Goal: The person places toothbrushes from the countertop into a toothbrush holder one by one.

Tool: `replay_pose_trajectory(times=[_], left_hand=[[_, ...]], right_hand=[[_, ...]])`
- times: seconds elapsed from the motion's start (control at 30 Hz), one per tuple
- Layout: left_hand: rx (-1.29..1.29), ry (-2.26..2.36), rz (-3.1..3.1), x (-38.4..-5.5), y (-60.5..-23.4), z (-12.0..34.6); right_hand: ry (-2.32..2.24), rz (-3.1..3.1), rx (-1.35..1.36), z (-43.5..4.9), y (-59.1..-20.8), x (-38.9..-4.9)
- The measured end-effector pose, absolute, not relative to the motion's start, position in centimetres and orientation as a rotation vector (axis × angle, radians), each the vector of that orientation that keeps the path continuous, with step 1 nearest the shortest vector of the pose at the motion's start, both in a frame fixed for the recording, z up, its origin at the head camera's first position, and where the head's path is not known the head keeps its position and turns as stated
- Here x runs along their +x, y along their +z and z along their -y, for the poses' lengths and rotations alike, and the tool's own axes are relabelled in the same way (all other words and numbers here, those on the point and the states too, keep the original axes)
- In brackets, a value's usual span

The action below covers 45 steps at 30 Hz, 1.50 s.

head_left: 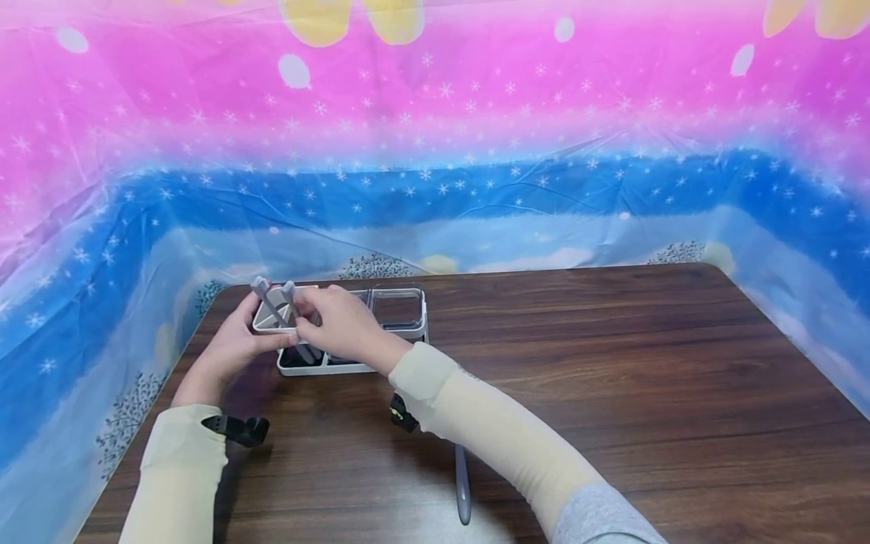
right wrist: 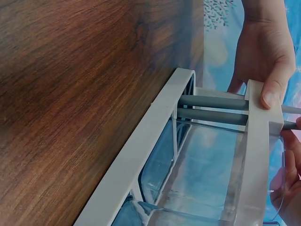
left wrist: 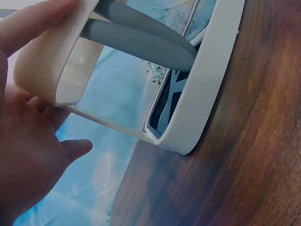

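A white toothbrush holder (head_left: 350,368) with clear compartments stands toward the back left of the table. Two grey toothbrushes (head_left: 272,304) stand through its left section, heads up; in the left wrist view, the lower ends of their handles (left wrist: 146,49) reach the base. My left hand (head_left: 227,344) grips the holder's upper rim at the left end, thumb on its front, as the right wrist view also shows. With thumb and fingers, my right hand (head_left: 347,321) pinches the right-hand toothbrush near its head. Its fingertips are partly hidden in the head view.
Another grey handle (head_left: 463,491) lies on the wooden table (head_left: 612,378) near the front, its far end hidden by my right sleeve. A clear lidded compartment (head_left: 398,308) forms the holder's right end. A patterned cloth (head_left: 476,174) hangs behind the table.
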<state>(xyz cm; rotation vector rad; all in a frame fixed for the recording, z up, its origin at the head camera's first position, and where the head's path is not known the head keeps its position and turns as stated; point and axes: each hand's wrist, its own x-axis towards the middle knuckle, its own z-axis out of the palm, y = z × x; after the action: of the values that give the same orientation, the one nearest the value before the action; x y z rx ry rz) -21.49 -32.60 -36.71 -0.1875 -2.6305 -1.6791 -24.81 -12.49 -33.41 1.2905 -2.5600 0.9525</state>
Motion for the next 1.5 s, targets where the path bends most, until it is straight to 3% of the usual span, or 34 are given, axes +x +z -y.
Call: replay_pose_trajectory(times=[0.4,1.5], left_hand=[[-0.145,-1.639,2.67,-21.5,-36.6,32.7],[-0.113,-1.658,2.673,-21.4,-36.3,32.3]], right_hand=[[0.918,2.636,1.278,10.1,-32.1,-25.2],[1.208,2.594,0.961,-5.5,-31.6,-26.7]])
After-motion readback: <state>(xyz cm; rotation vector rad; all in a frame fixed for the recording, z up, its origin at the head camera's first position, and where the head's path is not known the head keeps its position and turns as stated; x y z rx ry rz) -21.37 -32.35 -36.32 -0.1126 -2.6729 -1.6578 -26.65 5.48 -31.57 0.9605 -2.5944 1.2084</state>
